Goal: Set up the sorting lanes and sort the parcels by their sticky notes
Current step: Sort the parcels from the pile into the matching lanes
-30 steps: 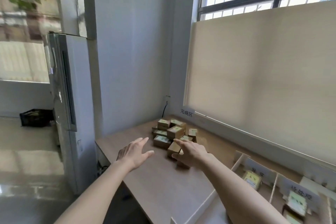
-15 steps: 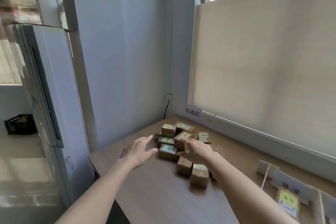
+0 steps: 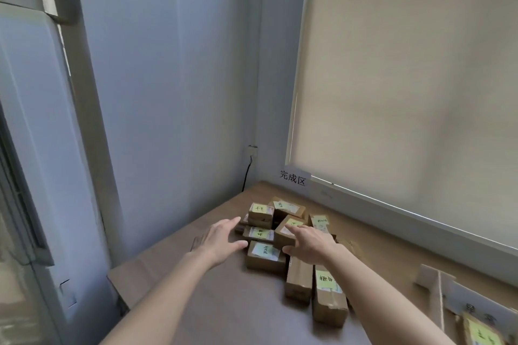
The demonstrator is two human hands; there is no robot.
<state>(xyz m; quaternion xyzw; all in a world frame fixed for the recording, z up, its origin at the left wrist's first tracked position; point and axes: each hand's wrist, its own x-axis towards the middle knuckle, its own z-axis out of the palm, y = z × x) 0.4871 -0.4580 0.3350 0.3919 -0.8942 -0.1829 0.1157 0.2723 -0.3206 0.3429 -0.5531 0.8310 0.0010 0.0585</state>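
Note:
Several small cardboard parcels [image 3: 263, 256] with yellow-green sticky notes lie heaped at the far corner of the wooden table [image 3: 196, 302]. My left hand [image 3: 221, 241] hovers just left of the heap, fingers straight and spread, holding nothing. My right hand [image 3: 309, 244] reaches over the heap; its extended fingers touch the top of a tilted parcel [image 3: 288, 228] and its thumb lies beside the near one. Two parcels [image 3: 328, 295] lie side by side below my right forearm. Cardboard lane dividers [image 3: 437, 286] with a labelled card stand at the lower right.
A white sign with black characters [image 3: 293, 179] is fixed on the sill behind the heap. A beige roller blind [image 3: 406, 92] covers the window on the right. A black cable [image 3: 248, 173] hangs from a wall socket in the corner. A tall white cabinet [image 3: 28, 148] stands left of the table.
The view has swung toward the parcel heap, which now sits closer. Both hands have reached further forward; my right hand now lies on the tilted parcel.

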